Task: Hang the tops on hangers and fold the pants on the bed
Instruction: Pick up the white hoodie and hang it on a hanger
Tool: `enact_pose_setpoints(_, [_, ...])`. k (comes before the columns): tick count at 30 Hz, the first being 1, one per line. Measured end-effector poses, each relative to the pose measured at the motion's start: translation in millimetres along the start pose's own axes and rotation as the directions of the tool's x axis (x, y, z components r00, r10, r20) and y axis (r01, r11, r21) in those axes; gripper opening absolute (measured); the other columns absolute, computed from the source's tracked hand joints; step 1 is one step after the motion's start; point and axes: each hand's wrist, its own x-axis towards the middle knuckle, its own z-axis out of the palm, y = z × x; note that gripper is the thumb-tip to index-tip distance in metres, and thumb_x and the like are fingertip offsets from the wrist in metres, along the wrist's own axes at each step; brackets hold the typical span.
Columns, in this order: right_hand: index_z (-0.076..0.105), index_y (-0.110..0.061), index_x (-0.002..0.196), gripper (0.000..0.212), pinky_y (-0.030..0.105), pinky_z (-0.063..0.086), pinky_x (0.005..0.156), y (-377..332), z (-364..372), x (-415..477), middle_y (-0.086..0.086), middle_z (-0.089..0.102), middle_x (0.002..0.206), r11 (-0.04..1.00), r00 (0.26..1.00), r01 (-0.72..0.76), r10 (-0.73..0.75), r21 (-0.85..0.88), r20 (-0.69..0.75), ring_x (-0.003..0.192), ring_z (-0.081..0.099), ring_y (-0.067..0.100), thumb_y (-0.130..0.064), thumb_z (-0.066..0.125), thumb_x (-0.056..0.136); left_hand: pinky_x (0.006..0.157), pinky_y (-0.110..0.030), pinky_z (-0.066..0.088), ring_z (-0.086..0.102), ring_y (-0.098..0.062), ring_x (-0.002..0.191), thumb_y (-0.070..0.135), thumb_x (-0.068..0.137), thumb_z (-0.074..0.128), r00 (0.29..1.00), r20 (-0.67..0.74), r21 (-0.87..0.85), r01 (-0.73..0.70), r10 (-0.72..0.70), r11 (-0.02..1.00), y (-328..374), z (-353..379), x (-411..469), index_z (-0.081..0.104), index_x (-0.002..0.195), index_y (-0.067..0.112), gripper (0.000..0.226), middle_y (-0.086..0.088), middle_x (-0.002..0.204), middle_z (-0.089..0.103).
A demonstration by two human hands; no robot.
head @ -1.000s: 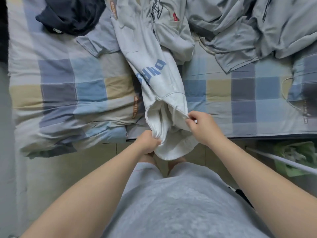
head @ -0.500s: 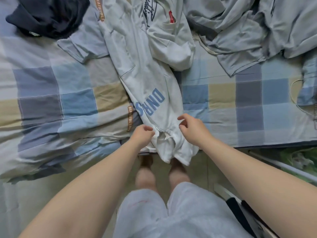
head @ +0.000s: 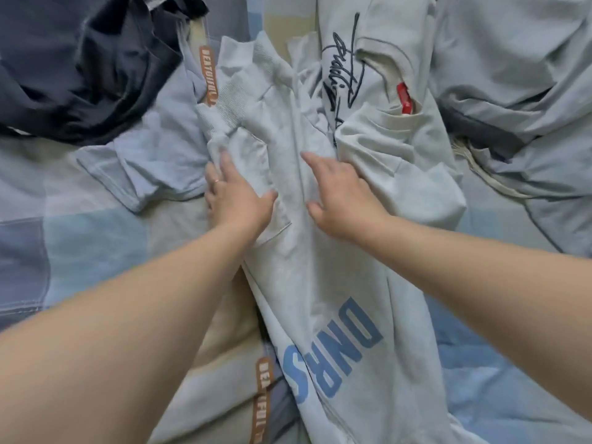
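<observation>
- Smoothing the grey pants (head: 320, 267) flat looks like the step in hand. In the head view they lie on the bed (head: 80, 251), running from the ribbed waistband at about 11 o'clock down to the blue lettering at 5 o'clock.
- The left hand (head: 237, 200) lies palm down on the cloth just below the waistband, with its fingers straight and spread, gripping nothing.
- The right hand (head: 342, 197) presses the same way at 3 o'clock of the left, with its fingers stretched and nothing held. Its far edge touches the cream top (head: 394, 139).
- To do this well, sweep both palms outward from the centre crease, so the legs lie one on the other before any fold.
- The cream top overlaps the pants at 2 o'clock, and a blue tee (head: 144, 168) lies at 9 o'clock of the left hand. Push both aside first, or they may be dragged into the fold.
- A dark garment (head: 80, 59) sits at 10 o'clock, well apart.
</observation>
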Motion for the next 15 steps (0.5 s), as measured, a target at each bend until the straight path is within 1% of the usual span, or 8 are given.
enact_pose_setpoints(1, [0.019,-0.025,0.157,0.076,0.044,0.030,0.111,-2.5,0.8,25.7,0.002,0.035,0.155,0.998,0.998,0.031,-0.034,-0.062,-0.049,0.141,0.031,0.028,-0.025,0.057,0.092,0.117,-0.046,0.027,0.026,-0.037,0.146,0.043,0.082,0.078,0.998,-0.031,0.021,-0.048,0.048,0.999,6.2,-0.3,25.0,0.000,0.158,0.027,0.110,-0.009,0.165,0.003])
enact_pose_setpoints(3, [0.018,-0.025,0.157,0.076,0.047,0.028,0.111,-7.8,3.3,73.5,0.005,0.035,0.154,0.987,0.992,0.041,-0.057,-0.152,-0.108,0.140,0.032,0.032,-0.029,0.056,0.091,0.111,-0.045,0.036,0.039,-0.037,0.138,0.042,0.079,0.079,0.996,-0.010,0.029,-0.090,0.090,0.996,13.5,-0.1,70.5,-0.001,0.157,0.027,0.112,-0.013,0.161,0.016])
enact_pose_setpoints(4, [0.015,-0.026,0.157,0.078,0.049,0.028,0.111,-8.2,5.0,94.8,0.007,0.032,0.155,0.989,0.994,0.008,-0.024,-0.145,-0.109,0.141,0.031,0.034,-0.030,0.057,0.091,0.108,-0.045,0.041,0.045,-0.037,0.133,0.040,0.078,0.080,0.996,0.038,0.014,-0.077,0.076,0.997,13.4,2.2,89.5,0.003,0.156,0.024,0.112,-0.015,0.156,0.026])
enact_pose_setpoints(6, [0.009,-0.023,0.157,0.085,0.050,0.031,0.110,-3.2,7.8,130.0,0.015,0.026,0.157,0.992,0.992,-0.117,0.115,-0.042,-0.060,0.142,0.030,0.038,-0.032,0.062,0.091,0.106,-0.047,0.044,0.050,-0.036,0.127,0.033,0.073,0.085,0.991,0.132,-0.026,-0.024,0.027,0.999,7.1,11.8,117.0,0.016,0.151,0.017,0.106,-0.016,0.145,0.040])
enact_pose_setpoints(7, [0.011,-0.018,0.155,0.087,0.048,0.035,0.107,1.2,10.3,142.4,0.021,0.031,0.153,0.986,0.986,-0.166,0.166,-0.002,-0.030,0.140,0.033,0.039,-0.034,0.066,0.090,0.106,-0.048,0.044,0.051,-0.036,0.126,0.031,0.070,0.088,0.986,0.166,-0.053,0.001,0.007,0.999,3.1,18.8,126.4,0.020,0.147,0.016,0.103,-0.015,0.141,0.043])
enact_pose_setpoints(9, [0.021,-0.010,0.148,0.088,0.042,0.041,0.100,7.8,19.2,160.5,0.025,0.042,0.141,0.980,0.981,-0.196,0.196,-0.016,-0.009,0.131,0.045,0.040,-0.041,0.074,0.085,0.108,-0.048,0.043,0.050,-0.034,0.125,0.032,0.064,0.091,0.979,0.203,-0.107,0.054,-0.031,0.993,-0.5,31.8,142.2,0.023,0.139,0.018,0.103,-0.013,0.139,0.045])
enact_pose_setpoints(12, [0.025,-0.009,0.146,0.094,0.042,0.037,0.107,9.4,30.9,175.7,0.026,0.035,0.145,0.968,0.970,-0.245,0.244,-0.060,-0.017,0.133,0.043,0.041,-0.045,0.080,0.079,0.107,-0.048,0.044,0.050,-0.033,0.124,0.029,0.064,0.091,0.973,0.224,-0.111,0.089,-0.063,0.990,0.5,41.4,160.0,0.022,0.139,0.017,0.102,-0.013,0.139,0.044])
enact_pose_setpoints(15, [0.026,-0.009,0.145,0.093,0.044,0.037,0.111,8.5,31.8,184.6,0.025,0.033,0.146,0.961,0.961,-0.277,0.277,0.012,-0.018,0.133,0.042,0.042,-0.038,0.083,0.078,0.107,-0.048,0.043,0.050,-0.033,0.124,0.030,0.063,0.090,0.973,0.222,-0.128,0.089,-0.059,0.988,-1.9,43.9,162.8,0.022,0.131,0.019,0.097,-0.010,0.135,0.047])
